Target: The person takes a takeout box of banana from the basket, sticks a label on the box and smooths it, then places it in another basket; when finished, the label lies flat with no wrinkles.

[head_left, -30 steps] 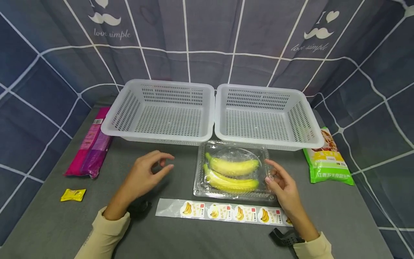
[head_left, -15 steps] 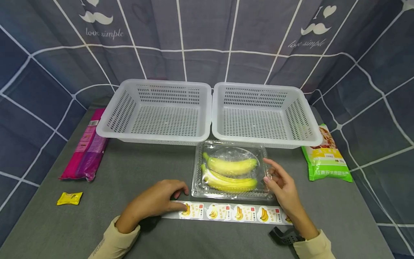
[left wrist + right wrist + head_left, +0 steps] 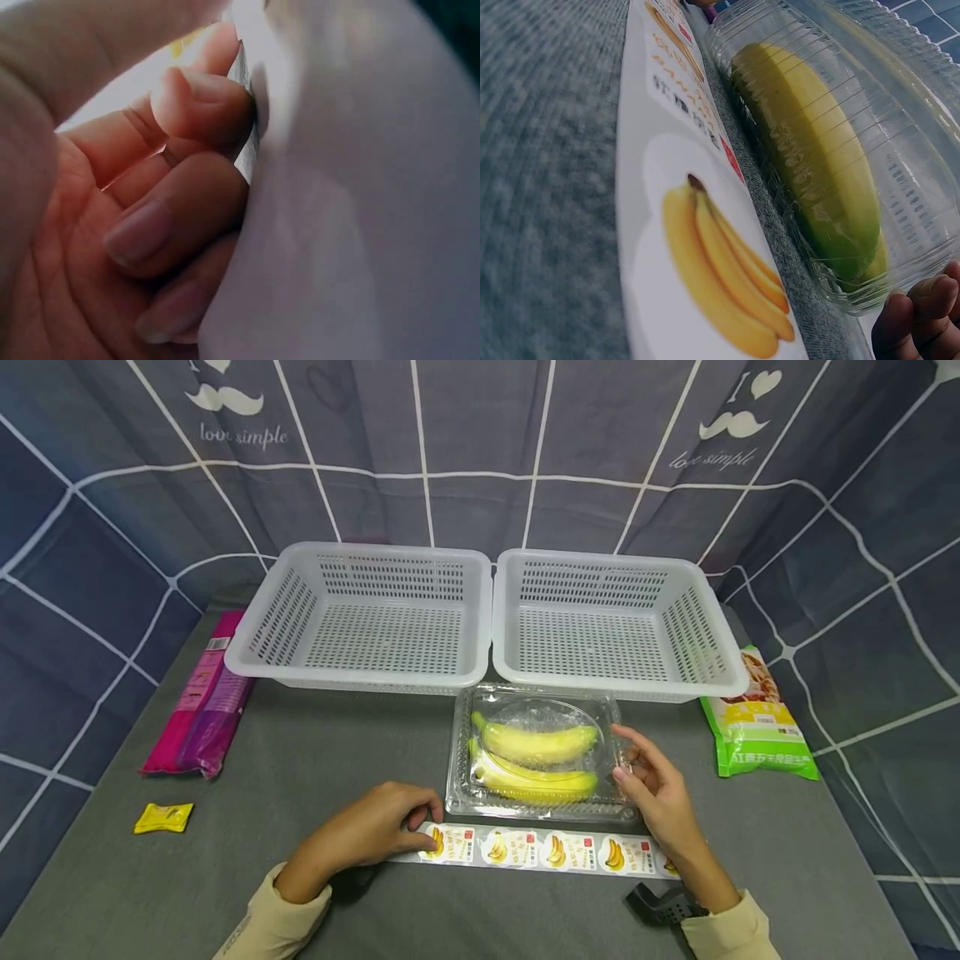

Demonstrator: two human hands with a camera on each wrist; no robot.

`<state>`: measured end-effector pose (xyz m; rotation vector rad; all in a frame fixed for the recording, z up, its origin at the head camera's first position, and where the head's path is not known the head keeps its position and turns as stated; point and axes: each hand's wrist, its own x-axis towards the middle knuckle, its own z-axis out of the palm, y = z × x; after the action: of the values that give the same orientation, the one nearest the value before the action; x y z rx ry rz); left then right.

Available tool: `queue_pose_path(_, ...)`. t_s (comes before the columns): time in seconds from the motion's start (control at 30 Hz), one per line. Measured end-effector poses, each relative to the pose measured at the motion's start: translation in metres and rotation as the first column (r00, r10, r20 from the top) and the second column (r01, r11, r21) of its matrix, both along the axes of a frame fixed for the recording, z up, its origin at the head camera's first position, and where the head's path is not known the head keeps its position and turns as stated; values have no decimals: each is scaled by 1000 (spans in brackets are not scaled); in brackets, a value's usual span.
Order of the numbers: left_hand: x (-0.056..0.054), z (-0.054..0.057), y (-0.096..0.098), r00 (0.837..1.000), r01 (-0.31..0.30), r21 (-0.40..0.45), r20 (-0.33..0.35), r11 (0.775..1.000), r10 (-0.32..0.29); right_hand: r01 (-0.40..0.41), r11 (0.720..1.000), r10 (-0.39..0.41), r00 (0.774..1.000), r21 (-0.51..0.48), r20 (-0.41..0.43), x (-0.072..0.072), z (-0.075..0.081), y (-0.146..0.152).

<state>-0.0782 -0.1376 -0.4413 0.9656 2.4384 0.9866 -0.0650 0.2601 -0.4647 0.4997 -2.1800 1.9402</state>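
A strip of banana stickers (image 3: 536, 850) lies in front of a lidded clear plastic container (image 3: 459, 777). Bananas (image 3: 536, 745) show through the lid. My left hand (image 3: 375, 828) pinches the strip near its left end, with the thumb by the first sticker. In the left wrist view its fingers (image 3: 180, 210) are curled beside a blurred pale surface. My right hand (image 3: 663, 797) holds the container's right edge with thumb and index finger. The right wrist view shows its fingertips (image 3: 934, 296) at the container's corner, and the sticker strip (image 3: 641, 217) runs alongside.
Two white perforated baskets (image 3: 360, 682) (image 3: 600, 687) stand side by side behind the container. A pink and purple packet (image 3: 198, 718) lies left, with a small yellow wrapped packet (image 3: 163, 817) nearer. At right is a green and yellow food bag (image 3: 761, 735). A checked curtain (image 3: 480, 514) encloses the table.
My left hand has moved right and down from above the table onto the left end of the sticker strip, and the strip's end has shifted slightly. My right hand stays at the container's edge.
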Motion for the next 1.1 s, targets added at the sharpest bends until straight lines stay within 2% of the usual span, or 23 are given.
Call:
queue_pose_path(0.37,1,1,1,1000,15,-4,2,1000,-15,0,1000,-1,1000,22,23,0,0,2)
queue_pose_path(0.73,2,0,0,1000,8,-4,4,1000,-8,-1,999,0,1000,-40,-27,0,-8,0)
queue_pose_path(0.83,1,0,-2,1000,14,0,7,1000,-14,-12,996,7,998,-83,-58,-1,-9,-1)
queue_pose_path(1.1,-1,0,-5,1000,30,68,-7,997,-29,-24,991,4,989,-133,-147,-3,-14,-4)
